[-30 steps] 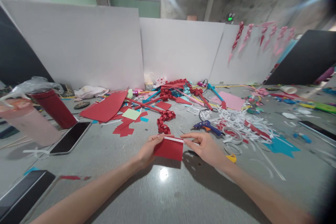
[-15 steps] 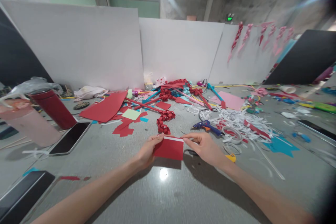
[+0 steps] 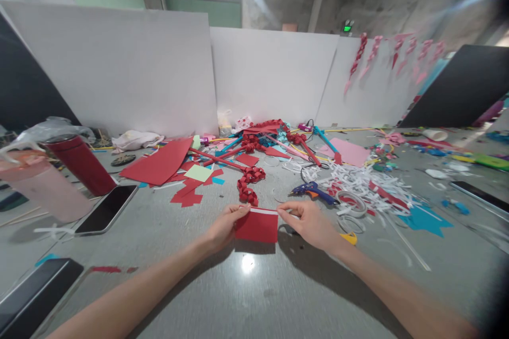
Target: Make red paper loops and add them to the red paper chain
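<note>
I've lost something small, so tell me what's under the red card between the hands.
Only grey table and shadow show around the red card; anything directly beneath it is covered.

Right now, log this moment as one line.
left hand: grips red card, left edge | right hand: pinches top right corner | card: white strip along top | nearby: blue glue gun

Your grey table (image 3: 254, 296): phone (image 3: 106, 209) left, red paper scraps (image 3: 186, 192) centre, glue gun (image 3: 314, 190), tape roll (image 3: 352, 204), white shreds (image 3: 371, 180) right.
</note>
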`<state>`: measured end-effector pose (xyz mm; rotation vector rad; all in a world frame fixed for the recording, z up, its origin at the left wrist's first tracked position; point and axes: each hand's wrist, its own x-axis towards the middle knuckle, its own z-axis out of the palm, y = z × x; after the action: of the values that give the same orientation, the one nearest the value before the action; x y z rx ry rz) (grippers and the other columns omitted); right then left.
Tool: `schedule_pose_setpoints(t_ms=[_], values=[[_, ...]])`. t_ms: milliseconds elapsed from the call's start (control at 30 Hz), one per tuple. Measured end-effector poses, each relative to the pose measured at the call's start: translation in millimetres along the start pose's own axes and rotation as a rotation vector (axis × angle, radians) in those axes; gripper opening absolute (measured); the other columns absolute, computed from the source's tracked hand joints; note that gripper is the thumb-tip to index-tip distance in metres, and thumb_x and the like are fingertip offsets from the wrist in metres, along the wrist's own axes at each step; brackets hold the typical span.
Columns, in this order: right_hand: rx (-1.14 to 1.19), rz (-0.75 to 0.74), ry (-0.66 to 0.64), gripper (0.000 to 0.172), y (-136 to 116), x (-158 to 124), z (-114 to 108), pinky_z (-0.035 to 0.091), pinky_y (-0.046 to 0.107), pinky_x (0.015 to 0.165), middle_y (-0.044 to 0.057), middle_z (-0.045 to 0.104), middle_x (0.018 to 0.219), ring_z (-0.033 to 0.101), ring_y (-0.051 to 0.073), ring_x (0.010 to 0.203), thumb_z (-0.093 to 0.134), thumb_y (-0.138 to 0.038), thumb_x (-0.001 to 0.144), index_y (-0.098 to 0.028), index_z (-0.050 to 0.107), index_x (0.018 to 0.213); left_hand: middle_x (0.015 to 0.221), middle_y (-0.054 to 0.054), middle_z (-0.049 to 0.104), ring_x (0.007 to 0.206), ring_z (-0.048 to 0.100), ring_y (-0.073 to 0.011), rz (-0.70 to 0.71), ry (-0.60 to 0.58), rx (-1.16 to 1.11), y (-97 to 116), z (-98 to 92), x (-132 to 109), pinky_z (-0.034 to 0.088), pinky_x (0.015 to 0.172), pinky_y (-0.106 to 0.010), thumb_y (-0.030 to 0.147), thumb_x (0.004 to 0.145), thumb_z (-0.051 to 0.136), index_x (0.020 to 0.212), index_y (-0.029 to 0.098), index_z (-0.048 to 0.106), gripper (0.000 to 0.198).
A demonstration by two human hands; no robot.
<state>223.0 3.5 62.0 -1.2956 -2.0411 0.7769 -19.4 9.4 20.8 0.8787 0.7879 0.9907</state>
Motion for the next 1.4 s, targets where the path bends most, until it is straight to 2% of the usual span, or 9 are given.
schedule_pose_setpoints(t_ms=[133, 233, 433, 567, 633, 767, 900, 1133, 1400], values=[[-0.031, -0.023, -0.004, 0.035, 5.2, 0.5, 7.0, 0.038, 0.025, 0.052, 0.001, 0.073, 0.073, 0.057, 0.015, 0.056, 0.053, -0.046, 0.096, -0.021, 0.078, 0.095, 0.084, -0.011, 0.072, 0.070, 0.064, -0.0180, 0.102, -0.077, 0.320, 5.9, -3.4, -0.1, 0.047, 0.065, -0.027, 0.049, 0.080, 0.080, 0.126, 0.014, 0.068, 0.060], [-0.102, -0.066, -0.033, 0.036, 9.1, 1.1, 9.4, 0.041, 0.026, 0.055, 0.001, 0.075, 0.075, 0.059, 0.015, 0.057, 0.049, -0.045, 0.099, -0.022, 0.078, 0.098, 0.077, -0.009, 0.070, 0.064, 0.059, -0.0164, 0.152, -0.087, 0.545, 6.5, -9.4, 3.1, 0.042, 0.059, -0.025, 0.051, 0.084, 0.073, 0.116, 0.013, 0.072, 0.050], [-0.367, -0.255, -0.116, 0.041, 16.9, 1.3, 5.5, 0.048, 0.031, 0.077, 0.009, 0.077, 0.114, 0.072, 0.023, 0.089, 0.042, -0.040, 0.104, -0.027, 0.066, 0.135, 0.089, -0.010, 0.074, 0.074, 0.061, -0.0198, 0.271, -0.120, 0.793, 11.1, -19.6, 8.2, 0.042, 0.066, -0.026, 0.044, 0.090, 0.064, 0.098, 0.017, 0.079, 0.032], [-0.596, -0.276, -0.181, 0.054, 24.0, 2.0, 5.7, 0.044, 0.030, 0.067, 0.010, 0.078, 0.085, 0.068, 0.022, 0.069, 0.040, -0.040, 0.105, -0.022, 0.043, 0.156, 0.087, -0.007, 0.075, 0.074, 0.060, -0.0202, 0.305, -0.146, 0.933, 18.4, -19.1, 4.1, 0.039, 0.068, -0.026, 0.036, 0.090, 0.062, 0.094, 0.021, 0.080, 0.024], [-0.659, -0.307, -0.215, 0.055, 27.3, 3.5, 5.4, 0.044, 0.030, 0.067, 0.009, 0.075, 0.079, 0.067, 0.022, 0.068, 0.040, -0.038, 0.105, -0.020, 0.040, 0.157, 0.087, -0.006, 0.075, 0.074, 0.060, -0.0203, 0.301, -0.172, 0.996, 20.4, -19.3, 2.2, 0.038, 0.068, -0.026, 0.033, 0.090, 0.061, 0.094, 0.021, 0.080, 0.023], [-0.716, -0.425, -0.262, 0.047, 30.9, 8.7, 3.5, 0.048, 0.035, 0.080, 0.013, 0.074, 0.101, 0.068, 0.026, 0.090, 0.039, -0.029, 0.105, -0.017, 0.048, 0.150, 0.079, -0.005, 0.072, 0.068, 0.059, -0.0193, 0.311, -0.218, 1.177, 20.7, -21.1, -1.4, 0.035, 0.064, -0.026, 0.028, 0.092, 0.055, 0.091, 0.021, 0.077, 0.022], [-0.735, -0.509, -0.237, 0.034, 26.7, 13.2, 1.1, 0.047, 0.040, 0.095, 0.013, 0.068, 0.115, 0.061, 0.026, 0.107, 0.042, -0.022, 0.103, -0.016, 0.060, 0.132, 0.086, -0.009, 0.068, 0.078, 0.059, -0.0230, 0.485, -0.190, 1.462, 17.2, -18.0, -5.4, 0.039, 0.070, -0.030, 0.021, 0.092, 0.052, 0.097, 0.020, 0.071, 0.019], [-0.843, -0.266, -0.158, 0.021, 24.6, -14.4, -31.1, 0.047, 0.046, 0.095, 0.012, 0.063, 0.111, 0.058, 0.030, 0.110, 0.056, -0.029, 0.097, -0.019, 0.065, 0.114, 0.116, -0.011, 0.057, 0.110, 0.052, -0.0286, 0.672, -0.375, 1.670, 4.8, -10.0, -5.7, 0.046, 0.094, -0.039, 0.012, 0.083, 0.056, 0.136, 0.025, 0.056, 0.054], [-0.823, -0.021, -0.076, 0.022, 88.9, -91.6, -55.8, 0.049, 0.039, 0.086, 0.011, 0.063, 0.110, 0.062, 0.026, 0.101, 0.047, -0.024, 0.099, -0.021, 0.065, 0.110, 0.119, -0.014, 0.055, 0.113, 0.049, -0.0311, 0.697, -0.350, 1.742, -2.3, -8.3, -6.5, 0.045, 0.099, -0.044, 0.020, 0.081, 0.062, 0.137, 0.022, 0.056, 0.057]])
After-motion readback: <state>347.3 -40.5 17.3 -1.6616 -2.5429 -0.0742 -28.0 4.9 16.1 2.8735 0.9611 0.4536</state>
